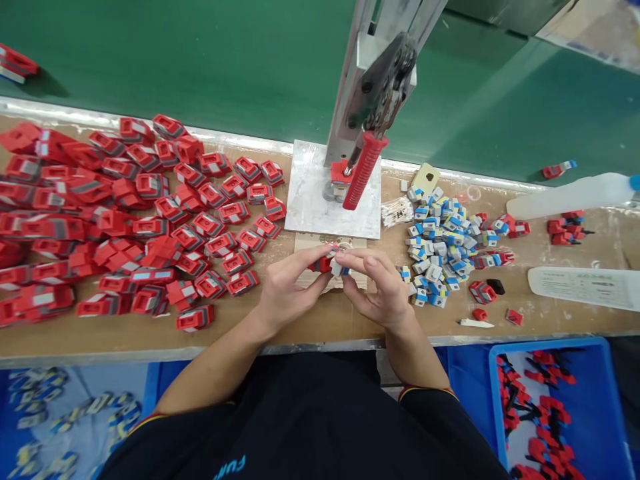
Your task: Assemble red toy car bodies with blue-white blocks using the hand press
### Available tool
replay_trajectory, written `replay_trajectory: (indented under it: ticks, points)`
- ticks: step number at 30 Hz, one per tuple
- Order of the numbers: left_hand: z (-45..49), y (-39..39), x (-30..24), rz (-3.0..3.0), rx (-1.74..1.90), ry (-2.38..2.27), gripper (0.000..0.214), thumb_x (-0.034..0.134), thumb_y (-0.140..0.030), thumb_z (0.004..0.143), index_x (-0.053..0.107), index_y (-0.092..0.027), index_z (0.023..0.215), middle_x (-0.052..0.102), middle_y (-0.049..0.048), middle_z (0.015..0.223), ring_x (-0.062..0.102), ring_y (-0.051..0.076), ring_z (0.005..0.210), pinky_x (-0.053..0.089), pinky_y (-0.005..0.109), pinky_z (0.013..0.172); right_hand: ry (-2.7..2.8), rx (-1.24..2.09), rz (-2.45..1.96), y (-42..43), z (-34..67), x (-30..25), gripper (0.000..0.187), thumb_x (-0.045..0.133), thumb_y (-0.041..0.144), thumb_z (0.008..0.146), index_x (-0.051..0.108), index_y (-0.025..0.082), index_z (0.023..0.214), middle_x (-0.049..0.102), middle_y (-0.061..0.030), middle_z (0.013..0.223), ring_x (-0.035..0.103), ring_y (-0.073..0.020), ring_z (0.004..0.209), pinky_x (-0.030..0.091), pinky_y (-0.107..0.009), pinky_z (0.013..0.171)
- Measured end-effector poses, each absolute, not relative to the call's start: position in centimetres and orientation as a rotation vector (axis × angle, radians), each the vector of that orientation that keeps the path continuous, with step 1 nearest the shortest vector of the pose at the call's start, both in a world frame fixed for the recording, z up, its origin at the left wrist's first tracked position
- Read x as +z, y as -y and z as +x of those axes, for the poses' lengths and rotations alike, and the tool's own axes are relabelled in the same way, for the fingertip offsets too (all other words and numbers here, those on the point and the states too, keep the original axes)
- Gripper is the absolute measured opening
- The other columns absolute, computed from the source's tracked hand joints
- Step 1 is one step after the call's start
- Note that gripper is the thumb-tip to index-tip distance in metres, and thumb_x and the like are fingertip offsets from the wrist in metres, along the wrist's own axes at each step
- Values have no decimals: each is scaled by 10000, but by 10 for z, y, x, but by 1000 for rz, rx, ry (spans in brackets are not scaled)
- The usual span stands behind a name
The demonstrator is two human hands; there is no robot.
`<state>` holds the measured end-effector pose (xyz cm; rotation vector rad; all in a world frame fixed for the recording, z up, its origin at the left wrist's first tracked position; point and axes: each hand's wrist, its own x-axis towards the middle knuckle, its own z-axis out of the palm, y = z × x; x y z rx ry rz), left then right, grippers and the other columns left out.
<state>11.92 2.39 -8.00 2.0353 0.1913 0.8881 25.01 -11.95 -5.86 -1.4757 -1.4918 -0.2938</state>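
Observation:
My left hand is closed on a red plastic part, its fingertips near the middle of the bench. Opposite it, my right hand pinches a small white and blue plastic part. The two parts touch between my fingers, which hide much of both. Beneath them lies a piece of cardboard. Just behind stands a toggle clamp press with a red handle on a metal base plate. Under the press sits another red part.
Red and grey parts crowd the left side of the bench. To the right are piled white, blue and yellow parts, cotton swabs and white bottles. Blue bins with parts stand below the front edge.

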Motion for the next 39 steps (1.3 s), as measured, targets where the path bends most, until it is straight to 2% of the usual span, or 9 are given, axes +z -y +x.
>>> replay_trajectory:
  ticks: [4,7,12,16,18,20,23,30,39]
  points:
    - [118,-27,-76,2088,878,-174,449,687,-49,919,729,-212,1336,851,68,1209,840,199,1060,688,280,977,1565,-214,-1483,121,249,-60,950,701,2,959,247,275,1748,840,-113,1290,778,-224,1240,725,-407,985]
    - [117,-30,-75,2039,852,-94,486,744,-147,913,701,-188,1395,828,115,1273,828,238,1113,692,318,987,1596,-186,-1510,121,249,-60,970,707,15,971,220,317,1753,831,-87,1326,752,-214,1318,717,-410,1040]
    - [115,-30,-82,1918,866,-144,409,807,-287,960,738,-203,1354,835,123,1243,827,250,1116,685,328,994,1687,-217,-1439,122,249,-60,866,691,58,1003,275,227,1744,806,-110,1378,669,-212,1458,676,-391,1140]
    - [114,-27,-86,1688,845,-151,715,892,-273,901,590,-213,1546,823,136,1265,843,232,1054,692,277,924,1605,-102,-1380,124,246,-65,937,765,93,969,300,414,1716,774,-37,1449,743,-218,1356,714,-426,1074]
    - [113,-26,-86,1570,850,-87,858,927,-272,869,503,-229,1614,810,150,1296,838,245,1091,693,273,918,1461,-117,-1365,126,246,-67,949,816,237,962,277,464,1709,731,-52,1511,756,-247,1328,737,-444,995]
    - [111,-25,-85,1526,856,2,830,930,-266,867,531,-233,1594,789,164,1353,816,270,1178,689,300,972,1323,-78,-1423,127,247,-66,887,776,470,981,281,427,1716,673,-101,1571,719,-287,1379,733,-463,974]
    - [109,-24,-86,1555,840,114,735,919,-269,877,604,-232,1541,763,164,1418,778,289,1272,659,347,1085,1309,198,-1487,128,249,-61,757,640,639,1011,407,374,1680,647,-113,1592,662,-309,1452,663,-498,1116]
    - [106,-25,-85,1527,829,192,727,896,-210,894,598,-241,1557,731,141,1480,734,258,1348,613,304,1152,1297,416,-1366,129,250,-53,756,702,598,977,464,376,1660,674,-88,1576,668,-277,1449,591,-457,1207]
    - [103,-26,-80,1631,879,160,631,884,-296,914,646,-222,1494,824,140,1284,814,266,1191,667,334,1072,1290,422,-1330,129,246,-47,658,731,537,974,552,360,1583,748,-96,1457,733,-266,1349,638,-438,1126]
